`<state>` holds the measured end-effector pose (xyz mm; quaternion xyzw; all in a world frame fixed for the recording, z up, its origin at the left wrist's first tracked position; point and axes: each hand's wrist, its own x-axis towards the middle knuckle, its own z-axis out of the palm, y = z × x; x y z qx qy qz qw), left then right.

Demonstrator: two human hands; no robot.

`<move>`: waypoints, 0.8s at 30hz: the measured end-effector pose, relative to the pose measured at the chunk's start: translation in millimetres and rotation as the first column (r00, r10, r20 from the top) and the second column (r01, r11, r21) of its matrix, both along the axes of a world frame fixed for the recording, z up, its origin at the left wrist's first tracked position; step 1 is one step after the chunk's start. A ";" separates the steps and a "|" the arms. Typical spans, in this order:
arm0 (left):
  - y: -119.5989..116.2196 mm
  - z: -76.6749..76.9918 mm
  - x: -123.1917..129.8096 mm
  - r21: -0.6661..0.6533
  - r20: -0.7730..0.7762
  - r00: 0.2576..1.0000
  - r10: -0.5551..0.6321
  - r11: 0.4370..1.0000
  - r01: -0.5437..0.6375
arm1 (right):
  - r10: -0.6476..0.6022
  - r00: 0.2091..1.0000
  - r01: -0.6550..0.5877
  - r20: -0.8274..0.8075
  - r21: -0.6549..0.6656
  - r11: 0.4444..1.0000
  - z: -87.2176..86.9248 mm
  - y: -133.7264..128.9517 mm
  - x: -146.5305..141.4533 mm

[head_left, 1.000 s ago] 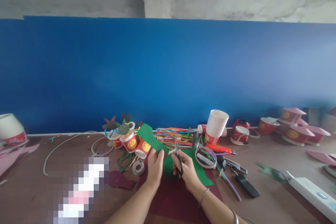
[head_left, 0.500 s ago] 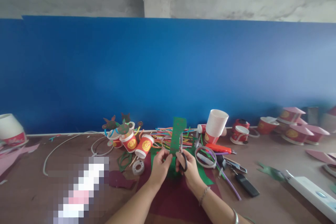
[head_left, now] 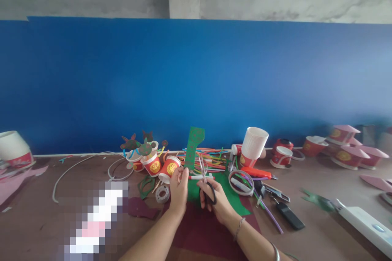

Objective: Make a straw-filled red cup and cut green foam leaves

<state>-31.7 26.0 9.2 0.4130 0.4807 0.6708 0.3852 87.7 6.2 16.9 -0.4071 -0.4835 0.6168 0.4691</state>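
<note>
My left hand (head_left: 180, 189) pinches the lower end of a green paper strip (head_left: 192, 149), which stands upright and carries small reddish marks. A notch shows on its right side, below the wider top. In my right hand (head_left: 216, 197) is a pair of scissors (head_left: 211, 191) with dark handles, its blades parted and pointing up, just right of the paper and apart from it. Below both hands lie a green sheet (head_left: 234, 197) and a dark red sheet (head_left: 211, 232). A white and red marker (head_left: 199, 178) lies behind my hands.
Colourful pipe cleaners (head_left: 214, 155) lie at the back. Paper cups (head_left: 170, 169) with animal cut-outs and a tape roll (head_left: 162, 194) are left. Rightward are a cup stack (head_left: 254, 147), an orange cutter (head_left: 256, 172), a black key fob (head_left: 289, 215) and a white box (head_left: 367, 228).
The green strip and my left hand have moved left, away from the scissors. The scissor blades have parted, and the marker behind my hands has come into view.
</note>
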 end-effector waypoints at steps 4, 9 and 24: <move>1.0 0.3 -2.0 0.042 0.014 0.999 0.042 0.998 -0.043 | 0.140 0.990 -0.140 0.028 0.003 0.990 -0.3 -3.5 -0.9; 0.3 -0.9 0.2 0.047 0.000 1.000 -0.011 0.999 0.011 | 0.226 0.971 -0.230 0.075 0.048 0.972 -2.0 -4.5 -0.5; -3.5 4.0 3.0 0.006 0.009 0.992 -0.129 0.992 0.129 | 0.115 0.983 -0.123 0.140 0.051 0.991 -4.0 0.9 -0.8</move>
